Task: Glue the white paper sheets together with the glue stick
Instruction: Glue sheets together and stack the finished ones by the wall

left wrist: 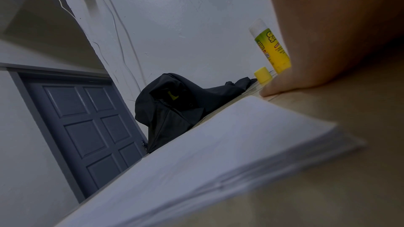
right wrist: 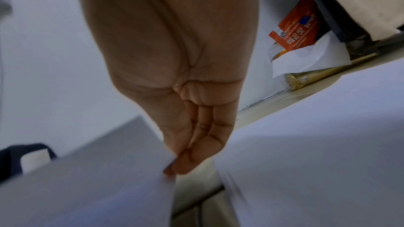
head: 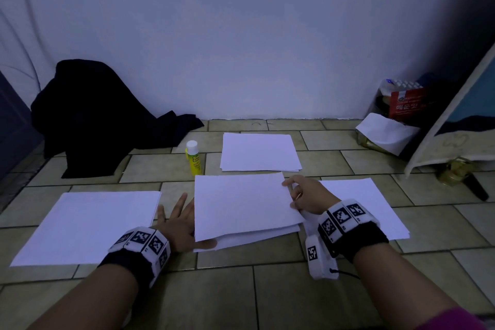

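A white top sheet [head: 243,206] lies slightly raised and skewed over a lower sheet [head: 257,237] on the tiled floor. My right hand [head: 305,195] pinches the top sheet's right edge; in the right wrist view its fingertips [right wrist: 174,167] meet that sheet [right wrist: 98,187] at the edge. My left hand [head: 176,220] lies flat with straight, spread fingers at the sheets' left side, its thumb at their lower left corner. The yellow glue stick [head: 193,158] stands upright beyond the sheets, untouched. In the left wrist view a yellow cap [left wrist: 263,74] stands beside the glue stick [left wrist: 272,47].
More white paper stacks lie at the left [head: 88,228], far centre [head: 259,151] and right [head: 375,201]. A black cloth heap [head: 93,115] leans on the wall at far left. A bag with a red packet [head: 401,104] and a leaning board [head: 455,120] stand far right.
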{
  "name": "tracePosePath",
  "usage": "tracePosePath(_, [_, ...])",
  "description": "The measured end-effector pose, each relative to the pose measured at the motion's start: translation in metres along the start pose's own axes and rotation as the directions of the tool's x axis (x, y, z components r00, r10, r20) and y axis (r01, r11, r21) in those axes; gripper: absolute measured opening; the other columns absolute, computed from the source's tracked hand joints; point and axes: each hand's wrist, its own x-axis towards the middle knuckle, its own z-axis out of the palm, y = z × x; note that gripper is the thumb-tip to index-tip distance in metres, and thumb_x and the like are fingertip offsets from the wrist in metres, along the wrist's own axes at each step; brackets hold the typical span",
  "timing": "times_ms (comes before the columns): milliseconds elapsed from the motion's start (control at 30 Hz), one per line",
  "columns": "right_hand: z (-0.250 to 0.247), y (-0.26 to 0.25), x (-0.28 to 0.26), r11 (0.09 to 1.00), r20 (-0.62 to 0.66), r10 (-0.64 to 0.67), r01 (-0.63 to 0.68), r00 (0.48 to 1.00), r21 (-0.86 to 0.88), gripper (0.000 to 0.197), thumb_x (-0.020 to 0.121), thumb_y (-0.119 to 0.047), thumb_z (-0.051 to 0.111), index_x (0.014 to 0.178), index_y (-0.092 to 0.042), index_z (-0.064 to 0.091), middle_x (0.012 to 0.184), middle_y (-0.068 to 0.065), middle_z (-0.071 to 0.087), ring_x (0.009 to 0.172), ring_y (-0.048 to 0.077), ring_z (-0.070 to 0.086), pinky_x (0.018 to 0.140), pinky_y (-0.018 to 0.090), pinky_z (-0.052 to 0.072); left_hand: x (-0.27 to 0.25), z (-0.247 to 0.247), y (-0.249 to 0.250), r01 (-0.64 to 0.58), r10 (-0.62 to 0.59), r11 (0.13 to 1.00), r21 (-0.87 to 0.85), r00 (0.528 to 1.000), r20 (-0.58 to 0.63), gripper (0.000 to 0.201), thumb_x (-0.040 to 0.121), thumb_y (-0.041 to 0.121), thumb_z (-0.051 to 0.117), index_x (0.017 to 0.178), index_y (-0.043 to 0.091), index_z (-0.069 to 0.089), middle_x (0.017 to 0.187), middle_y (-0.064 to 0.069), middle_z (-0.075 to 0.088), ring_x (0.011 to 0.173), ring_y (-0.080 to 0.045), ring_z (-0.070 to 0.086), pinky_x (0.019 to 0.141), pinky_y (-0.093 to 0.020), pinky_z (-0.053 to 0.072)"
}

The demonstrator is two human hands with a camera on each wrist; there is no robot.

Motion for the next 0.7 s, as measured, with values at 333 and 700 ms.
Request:
tracePosePath(333, [-0.006, 0.005, 0.0, 0.994, -0.023, 0.006, -0.004, 1.0, 0.11, 0.047, 0.087, 0.006, 0.058, 0.13, -0.013, 0.052, 0.076, -0.003, 0.051, 0.069, 0.009, 0.049, 0.067, 0.019, 0.043, 0.003, 0.001, -0.003, -0.007, 0.007, 1.0, -0.028, 1.0, -0.018, 0.162, 0.01, 0.105, 0.004, 0.148, 0.025, -0.026, 0.15, 0.014, -0.036, 0.141, -0.018, -0.034, 0.11, -0.061, -0.014])
tracePosePath(700, [0.06, -0.068, -0.039, 0.937, 0.082, -0.076, 0.1, 0.994, -0.336, 0.084, 0.085, -0.057, 0.058, 0.147, -0.013, 0.024, 0.149, 0.011, 0.028, 0.136, 0.03, 0.026, 0.109, 0.046, 0.028, 0.002, 0.004, 0.0, 0.028, -0.029, 0.999, -0.015, 0.998, -0.051, 0.101, 0.089, 0.065, 0.046, 0.149, 0.022, -0.023, 0.156, 0.005, -0.03, 0.142, -0.021, -0.031, 0.113, -0.062, -0.009])
